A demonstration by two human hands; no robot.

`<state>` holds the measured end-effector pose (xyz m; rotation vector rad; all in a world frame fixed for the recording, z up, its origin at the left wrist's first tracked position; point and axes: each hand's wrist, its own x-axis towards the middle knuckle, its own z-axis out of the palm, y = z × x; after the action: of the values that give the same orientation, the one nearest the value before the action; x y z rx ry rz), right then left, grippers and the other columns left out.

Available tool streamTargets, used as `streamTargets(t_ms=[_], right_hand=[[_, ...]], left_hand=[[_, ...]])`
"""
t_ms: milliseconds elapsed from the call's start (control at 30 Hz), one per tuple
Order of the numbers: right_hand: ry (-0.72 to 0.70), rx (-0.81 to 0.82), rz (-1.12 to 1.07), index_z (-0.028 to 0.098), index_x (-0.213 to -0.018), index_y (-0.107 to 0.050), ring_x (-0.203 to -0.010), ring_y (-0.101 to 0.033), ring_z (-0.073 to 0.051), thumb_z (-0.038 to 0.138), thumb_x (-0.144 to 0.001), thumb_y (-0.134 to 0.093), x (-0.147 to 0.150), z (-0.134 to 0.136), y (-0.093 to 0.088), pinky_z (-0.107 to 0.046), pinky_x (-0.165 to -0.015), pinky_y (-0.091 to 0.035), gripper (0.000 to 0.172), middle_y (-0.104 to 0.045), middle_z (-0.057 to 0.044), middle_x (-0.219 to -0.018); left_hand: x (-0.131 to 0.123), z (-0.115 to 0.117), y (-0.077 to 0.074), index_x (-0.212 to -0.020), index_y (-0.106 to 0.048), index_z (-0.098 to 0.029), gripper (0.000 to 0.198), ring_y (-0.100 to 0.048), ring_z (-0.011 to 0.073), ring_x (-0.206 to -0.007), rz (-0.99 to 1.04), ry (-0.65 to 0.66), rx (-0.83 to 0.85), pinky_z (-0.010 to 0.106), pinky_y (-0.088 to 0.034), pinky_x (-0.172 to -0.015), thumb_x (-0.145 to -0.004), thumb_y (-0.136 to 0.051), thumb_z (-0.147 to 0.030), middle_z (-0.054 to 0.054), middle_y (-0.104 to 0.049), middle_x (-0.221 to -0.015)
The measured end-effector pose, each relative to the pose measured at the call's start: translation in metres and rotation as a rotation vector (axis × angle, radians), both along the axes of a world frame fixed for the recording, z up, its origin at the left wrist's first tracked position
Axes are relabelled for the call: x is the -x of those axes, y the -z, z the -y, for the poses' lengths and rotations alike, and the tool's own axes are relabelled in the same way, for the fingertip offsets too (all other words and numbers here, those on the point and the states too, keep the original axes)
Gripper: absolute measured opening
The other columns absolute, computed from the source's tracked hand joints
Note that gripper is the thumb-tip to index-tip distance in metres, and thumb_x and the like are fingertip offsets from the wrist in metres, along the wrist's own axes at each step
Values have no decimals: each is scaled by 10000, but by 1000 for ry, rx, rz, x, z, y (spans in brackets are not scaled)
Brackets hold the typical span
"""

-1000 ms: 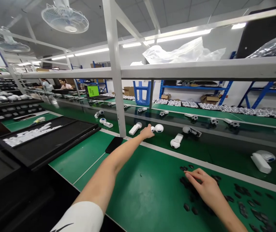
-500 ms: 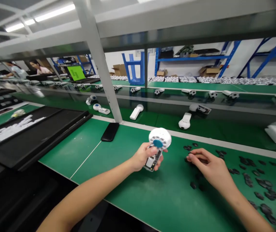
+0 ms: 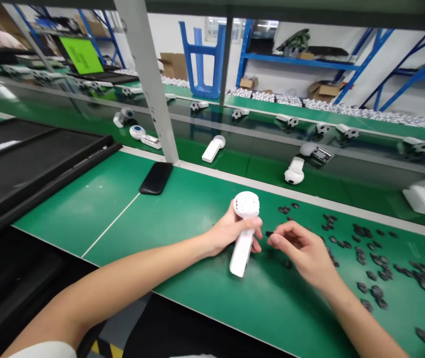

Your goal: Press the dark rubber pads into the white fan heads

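A white handheld fan (image 3: 242, 251) with a round head is gripped in my left hand (image 3: 230, 229), its smooth white back facing up and its handle pointing toward me. My right hand (image 3: 301, 248) is just to the right of it, thumb and fingers pinched on a small black plastic piece (image 3: 269, 233). That piece is close to the fan but apart from it. Many similar black pieces (image 3: 379, 261) lie scattered on the green work surface (image 3: 186, 219) to the right of my right hand.
A black phone (image 3: 156, 178) lies left of the metal post (image 3: 152, 89). Beyond the pale edge strip, more white fans (image 3: 214, 148) rest on a green conveyor belt (image 3: 257, 174). At left is a black tray (image 3: 48, 154). A blue stool (image 3: 203, 62) stands upside down at the back.
My left hand has turned the fan over, from its open inner side to its white back. My right hand has lifted a black piece and moved left toward the fan. The view has tilted down.
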<state>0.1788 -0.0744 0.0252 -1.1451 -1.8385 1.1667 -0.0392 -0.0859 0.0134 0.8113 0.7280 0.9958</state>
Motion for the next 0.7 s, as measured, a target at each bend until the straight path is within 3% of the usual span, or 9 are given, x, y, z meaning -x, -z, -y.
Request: streamTargets(t_ms=[100,300,400,567,700], right_hand=[[-40,-103,25,229,-898,-617,-739,-693,-198,469,-1003,-638,6,-3,6,-298,-698,-555,263,-728,-28,-815],[-87,-364,129,242,-954,-566,-808,-668,-201,339,-1056,-548,9,-3,13,-320,-761,-518,143,-699,-33,-890],[-95,-425,123,246,-965,-546,-804,-640,-189,289,-1062,-527,11,-1,13,-314,-762,-494,108,-657,-20,-888],[-51,-527,238,245,-965,-515,-763,-588,-194,274,-1061,-513,19,3,15,-327,-736,-463,100,-591,-13,-861],[-52,-547,299,241,-978,-545,-788,-627,-206,264,-1045,-537,20,3,15,-332,-737,-478,71,-642,-26,-875]], left_hand=[[-10,1,5,-1207,-417,-226,581,-679,195,-502,-46,-26,50,278,-561,-444,-902,-639,-668,-1,-680,-727],[-16,6,7,-1201,-505,-242,543,-660,144,-578,-189,-166,42,274,-613,-509,-890,-696,-644,-1,-645,-826],[-16,7,6,-1340,-422,-313,604,-652,148,-550,-186,-167,14,297,-612,-481,-910,-653,-668,-18,-638,-837],[-16,6,5,-1337,-405,-297,587,-633,138,-521,-191,-101,-25,282,-591,-485,-930,-633,-654,-13,-624,-853],[-13,8,4,-1367,-376,-282,708,-653,143,-619,-229,-87,-99,299,-598,-575,-851,-798,-522,16,-627,-983]])
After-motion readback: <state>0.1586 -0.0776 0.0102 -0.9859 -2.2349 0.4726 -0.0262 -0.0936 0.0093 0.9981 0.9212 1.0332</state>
